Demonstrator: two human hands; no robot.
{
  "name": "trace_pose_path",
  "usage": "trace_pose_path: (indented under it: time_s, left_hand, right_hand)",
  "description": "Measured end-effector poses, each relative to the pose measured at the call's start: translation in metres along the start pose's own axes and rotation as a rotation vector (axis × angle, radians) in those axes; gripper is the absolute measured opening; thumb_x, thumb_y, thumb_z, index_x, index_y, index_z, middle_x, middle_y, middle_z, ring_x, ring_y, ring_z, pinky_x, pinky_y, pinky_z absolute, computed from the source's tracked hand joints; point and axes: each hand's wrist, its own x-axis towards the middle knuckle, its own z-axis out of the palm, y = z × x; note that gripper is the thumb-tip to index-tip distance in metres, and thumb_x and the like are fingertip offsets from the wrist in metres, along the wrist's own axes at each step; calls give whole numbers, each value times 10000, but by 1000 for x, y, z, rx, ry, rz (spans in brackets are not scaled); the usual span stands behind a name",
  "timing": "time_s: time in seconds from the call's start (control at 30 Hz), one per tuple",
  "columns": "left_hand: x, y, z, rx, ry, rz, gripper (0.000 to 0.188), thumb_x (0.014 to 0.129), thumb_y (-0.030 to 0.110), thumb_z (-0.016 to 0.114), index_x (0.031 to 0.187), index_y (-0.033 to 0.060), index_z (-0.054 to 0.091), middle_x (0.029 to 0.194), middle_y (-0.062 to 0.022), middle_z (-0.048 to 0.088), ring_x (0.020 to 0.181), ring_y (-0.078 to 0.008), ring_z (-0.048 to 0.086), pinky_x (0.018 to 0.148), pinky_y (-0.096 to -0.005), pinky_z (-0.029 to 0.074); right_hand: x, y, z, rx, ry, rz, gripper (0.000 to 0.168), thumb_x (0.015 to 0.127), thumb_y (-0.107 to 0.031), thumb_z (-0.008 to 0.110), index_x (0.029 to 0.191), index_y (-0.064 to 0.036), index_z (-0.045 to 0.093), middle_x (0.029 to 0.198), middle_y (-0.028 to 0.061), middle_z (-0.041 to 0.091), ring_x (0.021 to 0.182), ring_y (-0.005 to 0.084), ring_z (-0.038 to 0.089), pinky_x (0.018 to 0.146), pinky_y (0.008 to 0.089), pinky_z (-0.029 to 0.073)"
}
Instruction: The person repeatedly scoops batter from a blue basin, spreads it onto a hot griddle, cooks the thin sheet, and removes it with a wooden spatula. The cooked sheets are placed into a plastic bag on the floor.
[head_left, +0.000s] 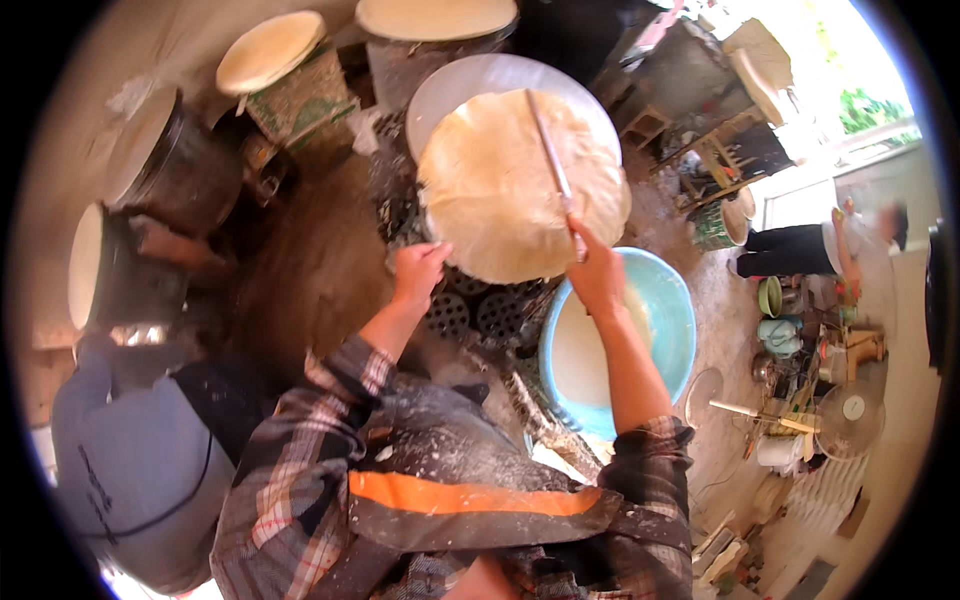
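A large, thin round sheet of pale dough (495, 187) lies over a wide round pan or griddle (442, 86), overhanging its near side. My left hand (424, 274) pinches the near left edge of the sheet between thumb and fingers. In my right hand (600, 274) is the end of a long thin stick (551, 154), which lies across the right part of the sheet. Below my right forearm stands a light-blue plastic basin (675, 322) holding pale, milky batter (589, 367). Whether the stick is under or over the sheet's edge cannot be told.
Perforated coal briquettes (499, 313) sit just below the sheet. More round-topped stoves or drums (172, 165) line the left and top. A co-worker in grey (142, 465) is close at lower left; another person (795, 250) stands far right, near pots and a fan (851, 420).
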Motion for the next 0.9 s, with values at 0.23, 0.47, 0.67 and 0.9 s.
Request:
trace_pose_path:
  time_s: [0.23, 0.47, 0.67, 0.9]
  left_hand:
    - [15, -16, -22, -55, -100, 25, 148, 822, 114, 583, 718, 10, 567, 513, 47, 389, 417, -47, 337, 382, -194, 260]
    - [-2, -1, -1, 17, -111, -11, 207, 852, 151, 556, 702, 7, 556, 480, 27, 387, 399, -72, 345, 394, -209, 253]
    - [-37, -7, -30, 874, 24, 643, 160, 751, 65, 627, 904, 20, 613, 738, -62, 550, 638, -151, 528, 569, -279, 423]
    - [-37, 29, -6, 1566, -60, 1319, 682, 623, -16, 598, 1265, 175, 469, 1349, -95, 373, 1260, -324, 313, 1031, -498, 224]
  right_hand:
    - [-36, -5, 7, 95, -131, -3, 581, 669, -51, 523, 1204, -279, 515, 787, 184, 615, 715, 364, 601, 636, 432, 472]
    - [-87, 23, -11, 380, 23, 11, 543, 685, -53, 538, 1184, -266, 532, 816, 161, 623, 714, 360, 589, 596, 418, 460]
    - [-126, 68, -33, 565, 203, -54, 600, 654, 48, 526, 1216, -160, 516, 1109, 131, 586, 938, 259, 610, 776, 305, 476]
    - [-181, 123, -36, 655, 122, 212, 624, 619, 117, 531, 1214, -71, 521, 1098, 37, 605, 871, 48, 547, 663, 181, 426]
